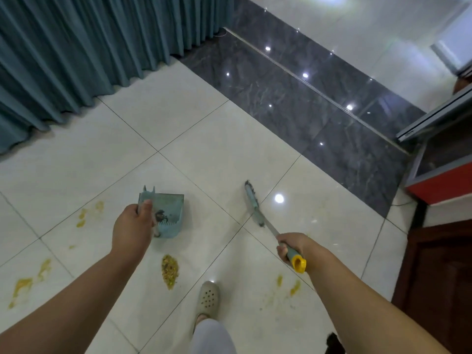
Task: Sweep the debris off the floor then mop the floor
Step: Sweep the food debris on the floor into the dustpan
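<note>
Left hand point(132, 226) clamps the handle of a pale blue plastic dustpan point(167, 215) holding dark scraps | right hand point(293, 245) grips the yellow-capped, grey-handled broom point(254, 204), head on the white tiled floor point(204, 139) | heap of yellow-green crumbly debris point(169, 270) lies between dustpan and beige perforated clog point(209, 297) | yellow smears point(23, 284) flank both sides

No readable text, label, brand, number or sign anywhere in view. Dustpan point(166, 215), broom point(255, 205) handle, shoe point(208, 297): plain surfaces, no lettering visible. Red-edged cabinet point(439, 185) at right: no marking legible. Curtain point(76, 52) far left, tiled floor point(204, 139): unmarked.
</note>
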Demonstrator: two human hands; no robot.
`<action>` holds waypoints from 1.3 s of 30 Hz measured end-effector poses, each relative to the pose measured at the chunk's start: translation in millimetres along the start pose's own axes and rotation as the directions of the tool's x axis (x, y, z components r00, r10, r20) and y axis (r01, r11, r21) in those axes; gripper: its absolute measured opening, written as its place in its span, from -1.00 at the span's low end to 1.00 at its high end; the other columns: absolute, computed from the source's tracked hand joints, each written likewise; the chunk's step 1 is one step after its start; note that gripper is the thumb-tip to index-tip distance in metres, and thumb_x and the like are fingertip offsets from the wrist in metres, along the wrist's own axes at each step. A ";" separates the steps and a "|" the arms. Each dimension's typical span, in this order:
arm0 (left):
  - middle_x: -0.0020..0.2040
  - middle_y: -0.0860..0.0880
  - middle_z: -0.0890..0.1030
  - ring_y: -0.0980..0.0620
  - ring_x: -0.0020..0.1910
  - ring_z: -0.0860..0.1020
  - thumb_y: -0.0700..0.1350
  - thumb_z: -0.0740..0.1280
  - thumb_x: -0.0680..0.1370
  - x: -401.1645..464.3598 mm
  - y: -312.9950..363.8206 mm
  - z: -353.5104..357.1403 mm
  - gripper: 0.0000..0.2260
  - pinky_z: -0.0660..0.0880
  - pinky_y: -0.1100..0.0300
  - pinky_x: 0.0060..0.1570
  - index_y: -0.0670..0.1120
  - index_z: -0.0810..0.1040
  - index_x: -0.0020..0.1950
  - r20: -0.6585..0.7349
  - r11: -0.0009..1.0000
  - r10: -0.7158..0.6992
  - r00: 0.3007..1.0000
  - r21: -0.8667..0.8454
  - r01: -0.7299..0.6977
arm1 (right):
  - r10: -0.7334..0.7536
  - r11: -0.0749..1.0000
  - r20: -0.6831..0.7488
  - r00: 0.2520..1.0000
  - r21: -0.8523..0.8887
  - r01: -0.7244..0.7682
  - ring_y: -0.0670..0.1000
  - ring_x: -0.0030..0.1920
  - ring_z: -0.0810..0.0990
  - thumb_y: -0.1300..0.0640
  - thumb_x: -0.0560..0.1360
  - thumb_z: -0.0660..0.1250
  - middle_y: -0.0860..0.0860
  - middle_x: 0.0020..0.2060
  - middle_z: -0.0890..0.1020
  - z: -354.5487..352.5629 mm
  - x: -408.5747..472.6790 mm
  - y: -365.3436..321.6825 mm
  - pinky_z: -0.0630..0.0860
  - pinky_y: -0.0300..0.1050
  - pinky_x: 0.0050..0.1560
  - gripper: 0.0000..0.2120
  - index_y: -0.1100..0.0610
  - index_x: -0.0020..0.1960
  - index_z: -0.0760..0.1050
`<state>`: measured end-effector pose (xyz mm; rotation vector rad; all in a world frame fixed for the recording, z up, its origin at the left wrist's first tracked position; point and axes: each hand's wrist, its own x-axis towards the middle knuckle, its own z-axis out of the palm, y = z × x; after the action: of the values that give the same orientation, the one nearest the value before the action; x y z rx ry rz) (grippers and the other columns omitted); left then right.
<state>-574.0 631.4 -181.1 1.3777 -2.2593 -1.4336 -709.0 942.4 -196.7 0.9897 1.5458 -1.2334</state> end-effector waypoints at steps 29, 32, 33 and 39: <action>-0.34 -0.07 0.50 -0.10 -0.33 0.47 0.11 0.08 0.62 38.4 58.3 82.9 -0.61 0.43 0.05 -0.24 -0.11 0.40 -0.27 -0.037 0.986 -0.098 0.994 -0.140 0.092 | 0.199 0.977 0.159 0.967 -0.110 -0.183 -0.07 -0.74 0.30 0.26 0.58 0.20 0.08 -0.70 0.37 46.1 13.1 -50.7 0.29 -0.41 -0.70 -0.84 0.23 -0.18 0.34; -0.32 -0.07 0.51 -0.10 -0.30 0.47 0.10 0.08 0.62 42.1 58.5 84.1 -0.62 0.43 0.04 -0.22 -0.12 0.41 -0.25 -0.048 0.983 -0.111 0.993 -0.150 0.103 | 0.153 0.986 0.137 0.979 -0.083 -0.142 -0.08 -0.75 0.29 0.26 0.58 0.20 0.09 -0.70 0.38 33.4 13.2 -69.0 0.28 -0.40 -0.72 -0.86 0.25 -0.15 0.36; -0.32 -0.07 0.51 -0.10 -0.30 0.47 0.11 0.08 0.62 44.3 57.8 85.1 -0.62 0.43 0.04 -0.22 -0.12 0.41 -0.25 -0.053 0.982 -0.116 0.992 -0.154 0.106 | 0.136 0.990 0.132 0.982 -0.065 -0.128 -0.08 -0.75 0.29 0.26 0.59 0.19 0.09 -0.70 0.38 29.5 14.7 -76.5 0.27 -0.40 -0.72 -0.86 0.25 -0.15 0.35; -0.33 -0.05 0.49 -0.08 -0.33 0.45 0.11 0.05 0.63 58.9 56.6 94.8 -0.62 0.42 0.02 -0.27 -0.11 0.41 -0.22 -0.068 0.976 -0.140 0.988 -0.176 0.127 | -0.002 0.999 0.030 1.000 0.045 0.001 -0.08 -0.77 0.29 0.28 0.60 0.13 0.09 -0.72 0.35 -0.8 48.3 -136.1 0.29 -0.42 -0.71 -0.83 0.24 -0.17 0.28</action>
<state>-693.5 656.6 -208.3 1.5269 -1.9773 -1.5425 -851.5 920.9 -207.0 0.9945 1.5016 -1.2839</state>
